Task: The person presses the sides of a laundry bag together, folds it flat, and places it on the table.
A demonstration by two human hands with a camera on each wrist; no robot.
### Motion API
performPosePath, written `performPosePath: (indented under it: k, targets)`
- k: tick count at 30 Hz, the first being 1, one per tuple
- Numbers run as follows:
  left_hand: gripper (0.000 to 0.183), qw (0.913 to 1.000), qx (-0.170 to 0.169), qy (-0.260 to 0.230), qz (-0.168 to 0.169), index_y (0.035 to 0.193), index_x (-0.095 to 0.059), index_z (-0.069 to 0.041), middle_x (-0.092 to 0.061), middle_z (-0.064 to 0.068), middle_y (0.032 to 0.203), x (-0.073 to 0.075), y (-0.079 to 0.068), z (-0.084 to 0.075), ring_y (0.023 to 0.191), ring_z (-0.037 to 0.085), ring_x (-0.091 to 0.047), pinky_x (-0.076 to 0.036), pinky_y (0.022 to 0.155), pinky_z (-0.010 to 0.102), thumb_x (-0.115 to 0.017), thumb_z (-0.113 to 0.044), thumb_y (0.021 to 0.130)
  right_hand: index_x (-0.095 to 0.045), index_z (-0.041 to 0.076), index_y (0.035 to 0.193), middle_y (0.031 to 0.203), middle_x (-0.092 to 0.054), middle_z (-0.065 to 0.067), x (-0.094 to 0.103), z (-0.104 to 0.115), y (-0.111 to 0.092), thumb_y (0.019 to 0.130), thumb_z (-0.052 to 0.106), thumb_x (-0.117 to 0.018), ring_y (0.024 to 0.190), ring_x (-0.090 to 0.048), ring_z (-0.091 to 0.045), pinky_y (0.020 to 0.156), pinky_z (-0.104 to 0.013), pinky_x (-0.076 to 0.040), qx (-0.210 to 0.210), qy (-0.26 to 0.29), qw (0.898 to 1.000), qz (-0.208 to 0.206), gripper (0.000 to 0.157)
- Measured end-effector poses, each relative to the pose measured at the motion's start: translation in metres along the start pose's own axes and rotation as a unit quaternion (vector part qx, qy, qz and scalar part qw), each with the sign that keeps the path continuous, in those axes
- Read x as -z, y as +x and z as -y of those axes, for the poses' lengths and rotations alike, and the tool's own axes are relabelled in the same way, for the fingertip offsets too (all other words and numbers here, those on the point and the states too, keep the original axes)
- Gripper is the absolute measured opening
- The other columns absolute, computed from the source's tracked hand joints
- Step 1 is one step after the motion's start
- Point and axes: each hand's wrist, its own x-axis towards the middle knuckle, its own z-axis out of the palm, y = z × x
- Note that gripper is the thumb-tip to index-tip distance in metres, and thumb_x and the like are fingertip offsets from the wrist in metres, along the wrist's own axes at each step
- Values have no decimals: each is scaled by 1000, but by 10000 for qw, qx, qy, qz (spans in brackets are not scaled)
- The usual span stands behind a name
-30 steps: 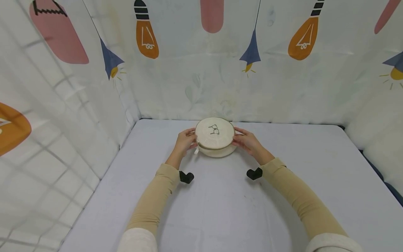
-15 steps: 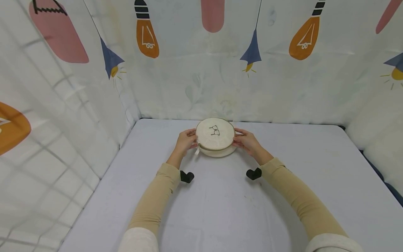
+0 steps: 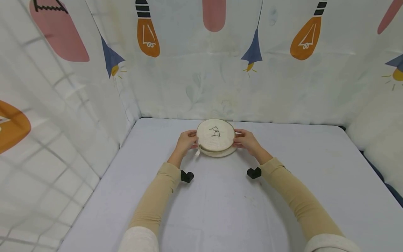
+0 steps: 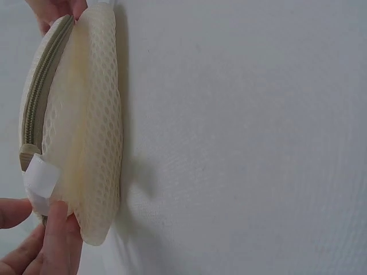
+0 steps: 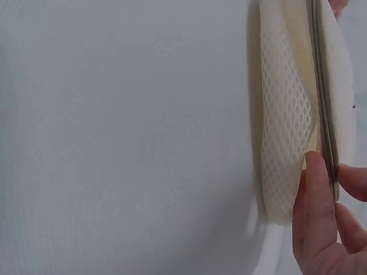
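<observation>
A round, cream mesh wash bag [image 3: 217, 140] with a zip round its top panel and a dark line design on it stands near the far edge of the table. My left hand [image 3: 186, 141] grips its left side, with the thumb at the top rim and fingers against the mesh wall. A white tag [image 4: 43, 176] hangs by the zip's end, close to those fingers. On the opposite side, my right hand [image 3: 247, 141] pinches the rim between thumb and fingers below the zip [image 5: 322, 86]. The mesh side wall [image 5: 281, 114] sags and folds inward.
White cloth [image 3: 220, 210] covers the table. A pale curtain [image 3: 195, 80] printed with lamps and bulbs rises behind the far edge, and another hangs along the left. Black heart-shaped pieces [image 3: 187, 177] show beside both wrists.
The top panel of the wash bag has sunk slightly towards the table, and less of its side wall shows. Both hands keep their hold and have shifted only slightly.
</observation>
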Motion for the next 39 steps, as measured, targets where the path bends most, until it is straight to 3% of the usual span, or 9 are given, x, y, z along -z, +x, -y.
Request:
performPosePath:
  k: [7,14,24,28,32,39]
  targets:
    - [47,9995,-65,284,123,147,-51,3,-56,22,140,0,-1,0,103,26,-60,-59,90,36,-56,-1,100,-31,-3,158,136,-44,-22,-1,-1,2,100,-8,-56,86,-61,-12,85,-28,-60,41,-162,9998,-46,63]
    - [47,9982,-160,553,136,146,-51,4,-56,23,139,-2,0,4,105,27,-62,-59,87,34,-56,-1,100,-33,-5,157,135,-45,-23,-1,-1,2,99,-11,-57,87,-61,-14,83,-28,-60,98,-309,9995,-59,63]
    - [46,9969,-226,751,-23,145,-52,5,-55,23,141,-5,1,2,104,29,-63,-60,84,32,-59,2,100,-33,-6,156,145,-42,-31,2,8,2,98,-12,-58,97,-64,-26,86,-30,-60,348,-895,9954,20,63]
    - [45,9973,-284,671,-101,144,-53,5,-55,23,141,-6,0,2,100,28,-64,-61,84,31,-60,2,100,-35,-4,156,148,-42,-30,3,14,4,98,-10,-59,107,-62,-34,84,-30,-61,528,-1524,9869,42,64]
    - [45,9972,-361,628,-187,143,-55,5,-56,23,137,-7,-2,0,100,28,-64,-61,83,31,-61,3,98,-37,-4,155,149,-42,-29,2,19,4,97,-9,-61,112,-62,-39,83,-31,-61,706,-2278,9711,66,63]
    - [50,9957,-417,783,-268,146,-53,4,-55,23,135,-8,-4,-6,107,32,-63,-60,87,33,-64,0,97,-42,-5,153,149,-44,-27,1,23,1,98,-1,-64,102,-67,-36,82,-33,-61,831,-2756,9576,56,59]
